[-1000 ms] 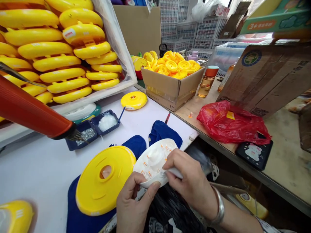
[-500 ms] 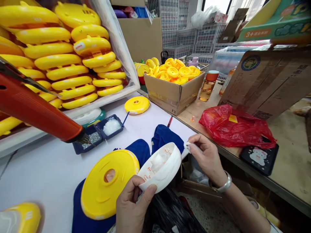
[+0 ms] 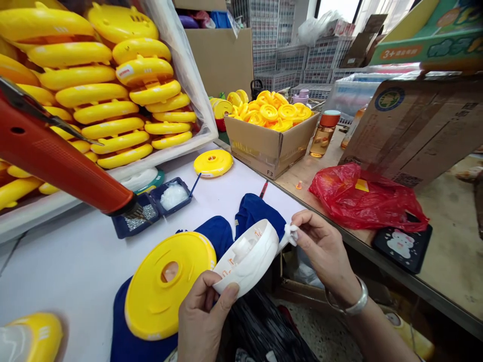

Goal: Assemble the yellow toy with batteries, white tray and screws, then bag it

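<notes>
My left hand pinches the near rim of a white plastic shell and holds it tilted on edge above the table's front edge. Small orange parts and a white post show inside the shell. My right hand is closed on a small white wad that touches the shell's far rim. A silver bangle sits on that wrist. Just left of the shell a yellow disc with a round hole lies on a blue cloth.
An orange-red power screwdriver hangs over the table's left side. Blue trays hold screws and white bits. Yellow shells are stacked at the back left. A cardboard box of yellow discs, a red bag and a bottle stand right.
My right hand left the shell's inside and moved to its far rim with the white wad. The shell tipped from flat to on edge.
</notes>
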`<action>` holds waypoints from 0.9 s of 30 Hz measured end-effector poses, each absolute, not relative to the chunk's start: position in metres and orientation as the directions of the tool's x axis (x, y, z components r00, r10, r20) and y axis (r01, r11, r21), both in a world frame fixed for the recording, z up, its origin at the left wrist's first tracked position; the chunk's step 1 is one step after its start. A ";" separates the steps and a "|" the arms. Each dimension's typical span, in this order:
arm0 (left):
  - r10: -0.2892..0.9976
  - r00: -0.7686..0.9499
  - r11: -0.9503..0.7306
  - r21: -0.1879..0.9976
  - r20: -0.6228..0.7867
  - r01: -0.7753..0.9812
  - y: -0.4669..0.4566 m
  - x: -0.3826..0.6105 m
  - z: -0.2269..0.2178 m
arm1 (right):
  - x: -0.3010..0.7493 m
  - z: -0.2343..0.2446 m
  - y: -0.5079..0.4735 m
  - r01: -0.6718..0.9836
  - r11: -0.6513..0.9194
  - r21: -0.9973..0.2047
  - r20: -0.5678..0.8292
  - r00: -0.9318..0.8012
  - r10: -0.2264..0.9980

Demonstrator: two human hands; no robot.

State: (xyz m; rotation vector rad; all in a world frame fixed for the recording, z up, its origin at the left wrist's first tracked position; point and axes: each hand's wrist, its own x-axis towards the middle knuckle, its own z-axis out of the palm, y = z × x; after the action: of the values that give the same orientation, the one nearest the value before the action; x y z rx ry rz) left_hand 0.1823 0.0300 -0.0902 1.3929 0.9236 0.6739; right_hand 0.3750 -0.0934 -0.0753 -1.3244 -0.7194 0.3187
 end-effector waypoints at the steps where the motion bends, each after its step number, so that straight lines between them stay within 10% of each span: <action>1: 0.853 0.501 0.100 0.988 -0.146 0.117 0.030 0.182 -0.090 | 0.377 -0.076 -0.092 0.096 0.285 -0.954 0.250 0.779 0.575; 7: 0.875 0.449 0.171 0.983 -0.181 0.062 0.023 0.186 -0.085 | 0.382 -0.071 -0.088 -0.320 0.473 -0.821 0.017 0.814 0.581; 17: 0.843 0.533 0.000 0.990 -0.074 0.138 0.023 0.187 -0.095 | 0.303 -0.056 -0.063 0.533 0.278 -0.800 0.572 0.533 0.623; 27: 0.838 0.540 0.044 0.996 -0.080 0.080 0.021 0.181 -0.096 | 0.348 -0.088 -0.052 0.197 0.329 -0.924 0.359 0.748 0.559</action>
State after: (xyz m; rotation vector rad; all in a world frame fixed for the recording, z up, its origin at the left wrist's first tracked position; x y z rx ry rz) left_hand 0.1814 0.0215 -0.0965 1.4260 0.8502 0.7019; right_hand 0.3481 -0.0518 -0.0876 -1.2403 -0.7311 0.2668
